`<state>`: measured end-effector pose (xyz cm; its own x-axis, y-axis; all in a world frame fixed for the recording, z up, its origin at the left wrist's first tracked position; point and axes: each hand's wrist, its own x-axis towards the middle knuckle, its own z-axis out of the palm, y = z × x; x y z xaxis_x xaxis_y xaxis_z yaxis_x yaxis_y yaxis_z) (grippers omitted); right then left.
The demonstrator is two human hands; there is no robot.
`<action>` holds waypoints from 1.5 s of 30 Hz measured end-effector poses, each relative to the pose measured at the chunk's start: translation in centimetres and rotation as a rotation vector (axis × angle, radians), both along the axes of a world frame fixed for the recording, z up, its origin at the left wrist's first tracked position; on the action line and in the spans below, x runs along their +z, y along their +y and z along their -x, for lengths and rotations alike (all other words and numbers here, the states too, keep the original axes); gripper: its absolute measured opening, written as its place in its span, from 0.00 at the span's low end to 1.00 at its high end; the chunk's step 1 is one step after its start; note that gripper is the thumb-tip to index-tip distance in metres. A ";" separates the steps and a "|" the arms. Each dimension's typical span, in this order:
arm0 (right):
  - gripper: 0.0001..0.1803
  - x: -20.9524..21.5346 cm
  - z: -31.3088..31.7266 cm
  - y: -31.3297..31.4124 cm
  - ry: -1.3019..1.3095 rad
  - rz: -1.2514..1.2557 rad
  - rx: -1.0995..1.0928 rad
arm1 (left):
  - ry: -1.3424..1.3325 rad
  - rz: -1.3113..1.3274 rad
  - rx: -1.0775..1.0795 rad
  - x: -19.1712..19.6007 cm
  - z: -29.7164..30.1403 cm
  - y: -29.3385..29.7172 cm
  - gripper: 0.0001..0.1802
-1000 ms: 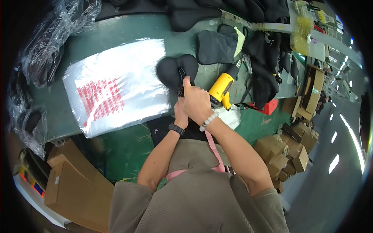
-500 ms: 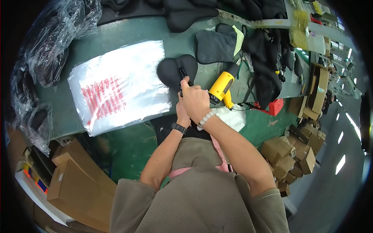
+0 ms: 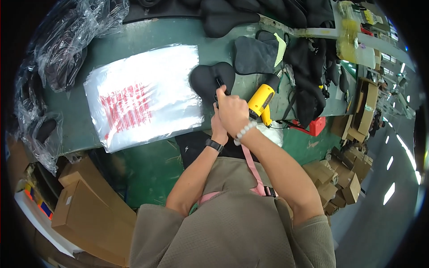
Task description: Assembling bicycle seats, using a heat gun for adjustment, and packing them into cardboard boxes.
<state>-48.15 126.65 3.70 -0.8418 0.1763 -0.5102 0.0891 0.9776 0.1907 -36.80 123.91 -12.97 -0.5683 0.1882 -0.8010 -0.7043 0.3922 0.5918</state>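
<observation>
Right hand [image 3: 234, 111] closed around a black tool [image 3: 219, 82], tip over the saddle [image 3: 204, 77] on the bench [image 3: 218, 49]; left hand [image 3: 218, 128] partly hidden beneath — its grip cannot be told. Steady pressure, with the saddle braced, should spare the cover.

– What colour was seen on the saddle [image 3: 204, 80]?
– Black. At its left, whitish plastic [image 3: 167, 82] was streaked red; at its right, a heat gun [image 3: 262, 97] was coloured yellow and black.
</observation>
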 end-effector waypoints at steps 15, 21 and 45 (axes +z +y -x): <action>0.31 1.4 0.7 -0.2 -0.119 0.075 -0.088 | -0.221 -0.519 0.492 4.7 2.9 -1.7 0.36; 0.31 -0.3 4.5 1.9 -0.037 0.104 -0.142 | -0.444 -0.648 0.704 6.6 3.9 -1.0 0.35; 0.36 2.4 -6.2 1.5 0.113 0.630 -0.570 | -0.598 -1.255 0.757 -2.1 0.0 -4.2 0.35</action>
<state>-41.91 128.15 6.09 -0.7621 0.2999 -0.5739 0.5853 0.6981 -0.4124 -36.81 119.73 -15.12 -0.5069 0.7069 -0.4934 -0.7423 -0.6489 -0.1672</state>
